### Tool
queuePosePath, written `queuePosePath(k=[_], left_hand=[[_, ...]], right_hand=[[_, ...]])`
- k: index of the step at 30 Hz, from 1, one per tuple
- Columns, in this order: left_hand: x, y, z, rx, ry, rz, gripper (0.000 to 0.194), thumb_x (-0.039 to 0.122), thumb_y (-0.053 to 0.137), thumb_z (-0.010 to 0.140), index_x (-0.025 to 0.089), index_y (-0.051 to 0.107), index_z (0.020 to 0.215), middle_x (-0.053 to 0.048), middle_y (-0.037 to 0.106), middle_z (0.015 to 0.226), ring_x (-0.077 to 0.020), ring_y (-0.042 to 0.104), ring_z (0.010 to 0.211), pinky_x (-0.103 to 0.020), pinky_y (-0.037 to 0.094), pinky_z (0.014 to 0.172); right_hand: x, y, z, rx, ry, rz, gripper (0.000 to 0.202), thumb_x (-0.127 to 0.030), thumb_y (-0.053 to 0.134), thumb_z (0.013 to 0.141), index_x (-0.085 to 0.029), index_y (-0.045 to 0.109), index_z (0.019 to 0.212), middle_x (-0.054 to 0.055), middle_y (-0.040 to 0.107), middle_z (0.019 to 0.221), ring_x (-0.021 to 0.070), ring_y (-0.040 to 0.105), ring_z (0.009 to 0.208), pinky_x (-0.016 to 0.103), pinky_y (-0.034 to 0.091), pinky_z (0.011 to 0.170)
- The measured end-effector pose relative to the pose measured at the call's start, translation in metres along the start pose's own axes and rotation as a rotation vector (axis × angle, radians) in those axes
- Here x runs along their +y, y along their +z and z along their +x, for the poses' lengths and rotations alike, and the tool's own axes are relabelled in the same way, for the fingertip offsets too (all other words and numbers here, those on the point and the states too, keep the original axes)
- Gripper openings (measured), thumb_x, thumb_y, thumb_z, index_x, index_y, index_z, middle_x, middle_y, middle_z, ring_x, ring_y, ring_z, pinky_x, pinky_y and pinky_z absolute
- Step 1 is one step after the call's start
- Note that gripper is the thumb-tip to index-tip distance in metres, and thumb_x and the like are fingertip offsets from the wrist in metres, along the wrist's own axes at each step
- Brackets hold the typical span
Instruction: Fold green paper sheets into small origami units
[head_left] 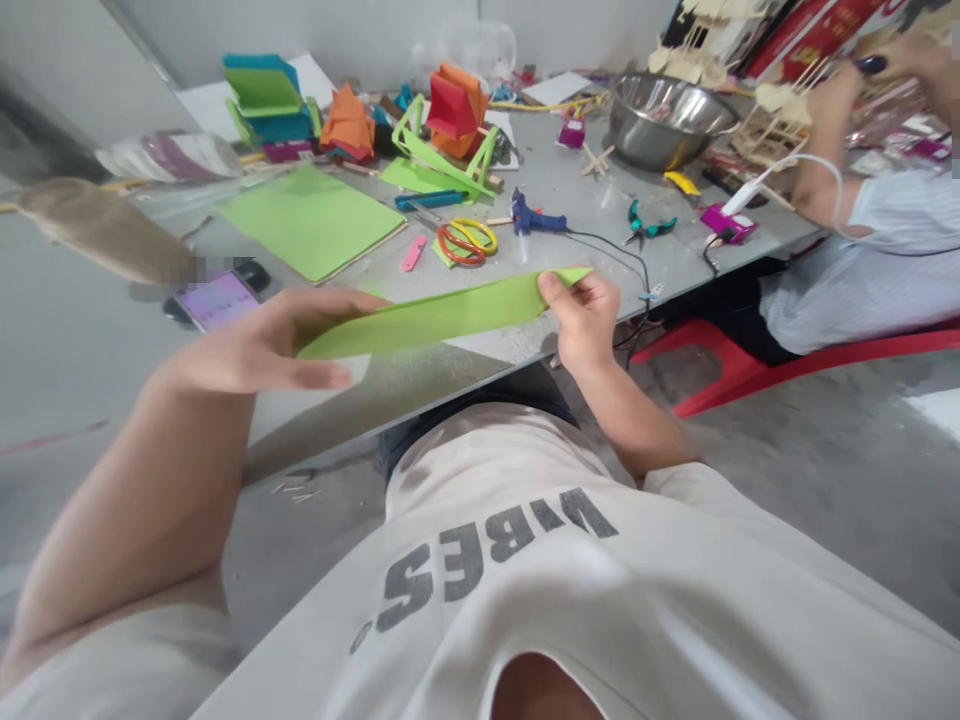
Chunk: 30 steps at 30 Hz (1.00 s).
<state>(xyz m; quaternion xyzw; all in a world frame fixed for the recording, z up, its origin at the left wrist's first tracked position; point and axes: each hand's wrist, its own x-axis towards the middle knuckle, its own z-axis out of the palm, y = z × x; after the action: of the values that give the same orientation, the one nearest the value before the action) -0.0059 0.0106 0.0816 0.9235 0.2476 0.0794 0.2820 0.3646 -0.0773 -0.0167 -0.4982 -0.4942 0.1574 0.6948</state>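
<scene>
A long, narrow strip of green paper (450, 318), seemingly folded, stretches between my hands above the table's front edge. My right hand (585, 315) pinches its right end, thumb on the near side. At the other end, my left hand (262, 345) holds the strip between its stretched thumb and its fingers; these are slightly blurred and partly behind the paper. Beyond the strip lie orange-and-yellow scissors (466, 243), a small pink piece (413, 254), a blue utility knife (431, 200) and a blue glue gun (536, 217). Green sheets (311, 220) lie flat to the left.
Folded paper chairs in blue-green (266, 100) and orange-red (456, 108) stand at the back. A metal bowl (664, 125), teal pliers (646, 224) and a purple plug block (727, 224) are at right. A phone (216, 298) lies left. A co-worker's arm (832, 150) is at far right.
</scene>
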Motion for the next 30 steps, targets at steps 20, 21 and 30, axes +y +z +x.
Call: queuePosePath(k=[20, 21, 30], left_hand=[[0.006, 0.078, 0.044, -0.019, -0.073, 0.348, 0.052, 0.057, 0.062, 0.117, 0.024, 0.09, 0.146, -0.02, 0.082, 0.171, -0.0464, 0.077, 0.16, -0.065, 0.061, 0.138], [0.005, 0.082, 0.046, -0.014, -0.074, 0.358, 0.05, 0.057, 0.063, 0.117, 0.024, 0.088, 0.144, -0.021, 0.082, 0.169, -0.0467, 0.077, 0.16, -0.065, 0.062, 0.136], [-0.012, 0.089, 0.049, -0.021, 0.019, 0.366, 0.048, 0.057, 0.06, 0.121, 0.022, 0.078, 0.148, -0.025, 0.075, 0.172, -0.0489, 0.071, 0.16, -0.067, 0.055, 0.137]], right_hand=[[-0.013, 0.001, -0.064, -1.26, -0.425, -0.155, 0.056, -0.087, 0.074, 0.117, -0.039, 0.096, 0.135, 0.008, 0.096, 0.152, 0.0373, 0.089, 0.153, 0.058, 0.069, 0.13], [-0.013, 0.002, -0.057, -1.271, -0.433, -0.161, 0.077, -0.098, 0.063, 0.117, -0.033, 0.095, 0.142, 0.014, 0.094, 0.156, 0.0384, 0.086, 0.157, 0.058, 0.067, 0.133], [0.018, -0.03, 0.012, -1.087, -0.28, -0.852, 0.108, -0.089, 0.046, 0.124, -0.005, 0.062, 0.19, 0.03, 0.052, 0.2, 0.049, 0.05, 0.192, 0.072, 0.042, 0.157]])
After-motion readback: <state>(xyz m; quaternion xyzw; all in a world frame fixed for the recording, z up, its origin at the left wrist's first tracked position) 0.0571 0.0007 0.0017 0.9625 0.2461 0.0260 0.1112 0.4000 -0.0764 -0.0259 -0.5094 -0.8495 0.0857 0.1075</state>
